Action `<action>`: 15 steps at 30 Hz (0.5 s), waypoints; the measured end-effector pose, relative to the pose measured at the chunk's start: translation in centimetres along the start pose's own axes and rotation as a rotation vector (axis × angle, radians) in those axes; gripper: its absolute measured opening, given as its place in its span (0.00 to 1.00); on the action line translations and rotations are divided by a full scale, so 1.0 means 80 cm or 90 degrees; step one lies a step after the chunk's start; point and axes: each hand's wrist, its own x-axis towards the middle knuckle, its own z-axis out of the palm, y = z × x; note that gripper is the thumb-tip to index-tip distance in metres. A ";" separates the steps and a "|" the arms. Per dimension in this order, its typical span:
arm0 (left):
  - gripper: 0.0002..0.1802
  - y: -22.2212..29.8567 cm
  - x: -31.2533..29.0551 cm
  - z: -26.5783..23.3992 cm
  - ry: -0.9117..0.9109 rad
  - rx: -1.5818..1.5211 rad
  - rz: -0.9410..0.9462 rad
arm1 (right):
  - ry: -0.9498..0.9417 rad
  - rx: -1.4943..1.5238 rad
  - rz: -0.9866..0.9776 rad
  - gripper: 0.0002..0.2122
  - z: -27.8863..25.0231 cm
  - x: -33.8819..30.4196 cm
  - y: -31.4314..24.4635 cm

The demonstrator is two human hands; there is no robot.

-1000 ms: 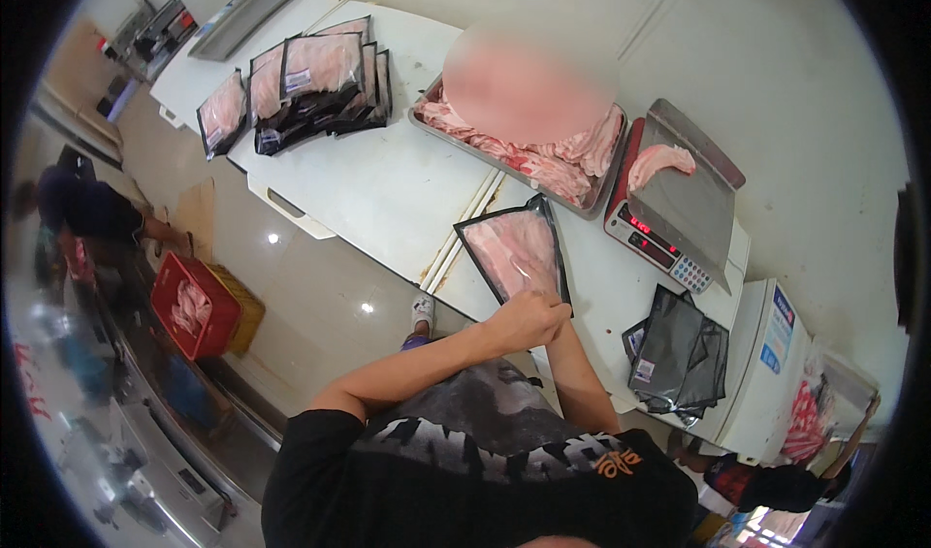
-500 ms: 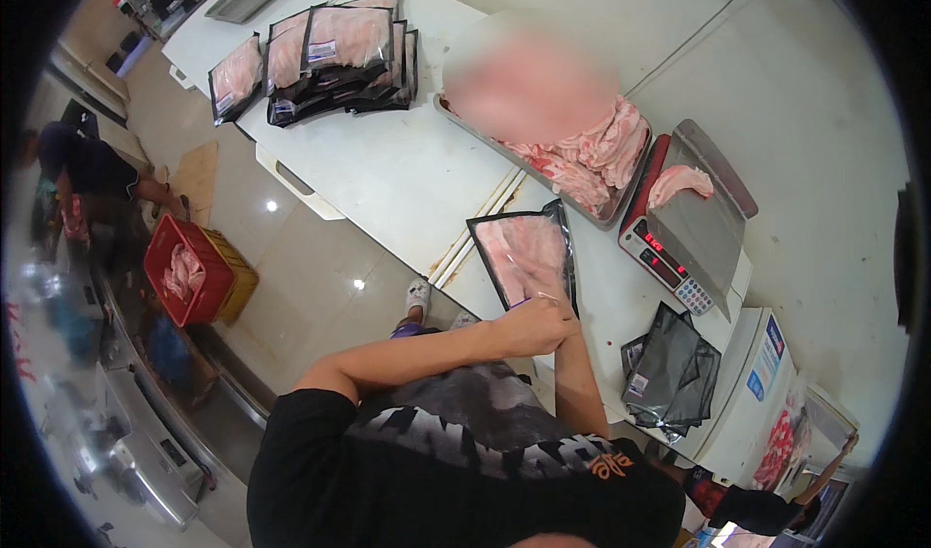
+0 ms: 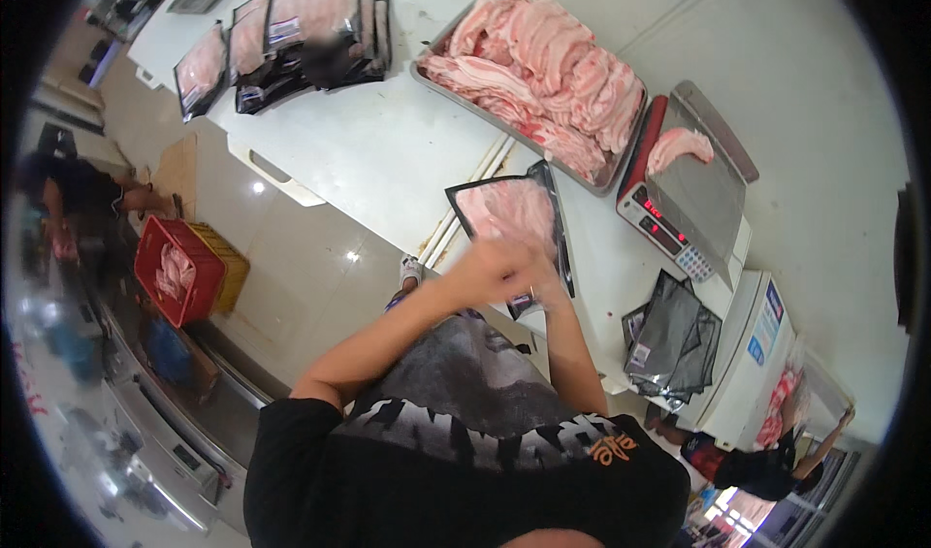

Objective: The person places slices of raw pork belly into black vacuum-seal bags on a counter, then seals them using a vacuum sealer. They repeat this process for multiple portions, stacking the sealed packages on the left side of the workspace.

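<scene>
In front of me on the white table, a black-edged clear pouch [image 3: 506, 205] holds pale pink sliced meat. My left hand [image 3: 482, 273] and my right hand [image 3: 545, 278] come together over the pouch's near end, both smeared by motion. The left fingers look bent, but whether either hand grips the pouch is unclear. A lower corner of the pouch shows beneath the hands. Beyond it, a metal tray [image 3: 464, 106] is heaped with fatty meat strips [image 3: 558, 58]. One meat piece [image 3: 679, 148] rests on the red-sided digital scale [image 3: 718, 194] at the right.
Filled pouches [image 3: 312, 15] are piled at the table's far left. Flat unfilled black pouches [image 3: 671, 339] lie on the near right. On the floor at left stands a red crate [image 3: 199, 276] with meat inside, near another person [image 3: 78, 194]. Someone else [image 3: 752, 466] is at lower right.
Both hands have risen slightly, the left shifting leftward, uncovering the pouch's near corner. The whole view has shifted a little. The meat in the tray, blurred before, now shows clearly.
</scene>
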 end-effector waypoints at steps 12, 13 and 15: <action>0.10 -0.101 0.008 -0.069 0.133 0.189 -0.181 | 0.184 -0.231 0.072 0.11 0.019 -0.062 0.039; 0.11 -0.101 0.007 -0.065 0.142 0.199 -0.176 | 0.192 -0.225 0.079 0.12 0.020 -0.062 0.034; 0.12 -0.102 0.005 -0.060 0.162 0.218 -0.170 | 0.222 -0.195 0.074 0.12 0.027 -0.067 0.016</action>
